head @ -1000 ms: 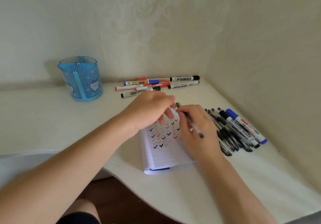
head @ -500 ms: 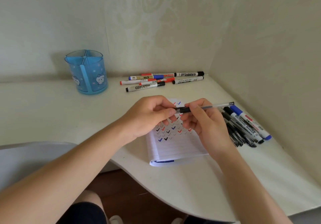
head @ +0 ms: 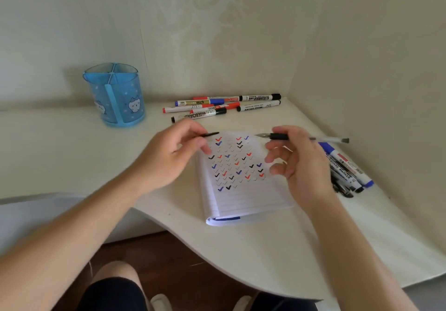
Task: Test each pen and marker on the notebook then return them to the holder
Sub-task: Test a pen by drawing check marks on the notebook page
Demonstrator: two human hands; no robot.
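An open lined notebook [head: 243, 199] lies on the white desk, its page filled with red, blue and black tick marks. My right hand [head: 296, 166] holds a clear gel pen [head: 313, 138] level above the page, bare tip pointing left. My left hand [head: 169, 156] pinches the pen's black cap [head: 209, 134] just left of the notebook's top. The blue pen holder [head: 115, 96] stands at the back left with nothing in it.
Several whiteboard markers [head: 224, 106] lie in a group by the back wall. A pile of pens and markers [head: 345, 170] lies right of the notebook beside the side wall. The desk's curved front edge [head: 193, 240] runs above my knees.
The pen was lifted off the page and turned level, then my hands pulled apart: the cap came off into my left hand and the pen stayed in my right.
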